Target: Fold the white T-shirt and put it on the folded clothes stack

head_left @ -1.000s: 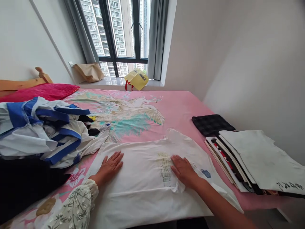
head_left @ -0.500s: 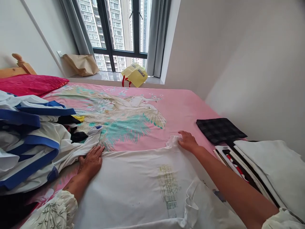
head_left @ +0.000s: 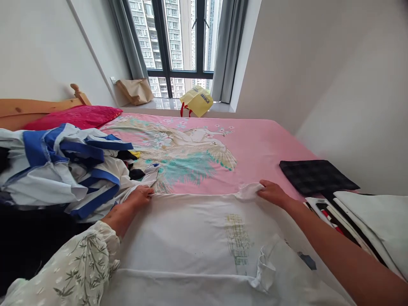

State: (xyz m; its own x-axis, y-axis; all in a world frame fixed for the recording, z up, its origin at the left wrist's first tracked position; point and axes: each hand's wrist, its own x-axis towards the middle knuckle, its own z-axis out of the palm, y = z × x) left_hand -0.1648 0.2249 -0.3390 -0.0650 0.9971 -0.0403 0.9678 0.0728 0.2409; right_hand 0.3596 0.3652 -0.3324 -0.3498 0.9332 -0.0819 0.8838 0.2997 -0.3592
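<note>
A white shirt [head_left: 188, 233] with a yellow-green printed pattern lies spread before me on the bed. My left hand [head_left: 140, 198] is closed at its far left corner, fingers gripping the edge. At the far right, my right hand [head_left: 272, 193] pinches a bunched bit of the same shirt. The far edge runs nearly straight between both hands, slightly raised. A crumpled fold of cloth stands up on the shirt near its lower right. Beside my left hand, a heap of white and blue clothes [head_left: 105, 178] comes close to the wrist.
Under everything is a bed with a pink patterned sheet [head_left: 255, 144]. To the right sit a folded black checked cloth [head_left: 317, 175] and a stack of folded clothes [head_left: 372, 225]. A red pillow [head_left: 76, 117] lies back left. On the windowsill are a brown paper bag [head_left: 136, 91] and a yellow bag [head_left: 196, 101].
My left hand has gone from lying flat to gripping the shirt's far left corner. My right hand has closed on the far right edge. The view has swung left.
</note>
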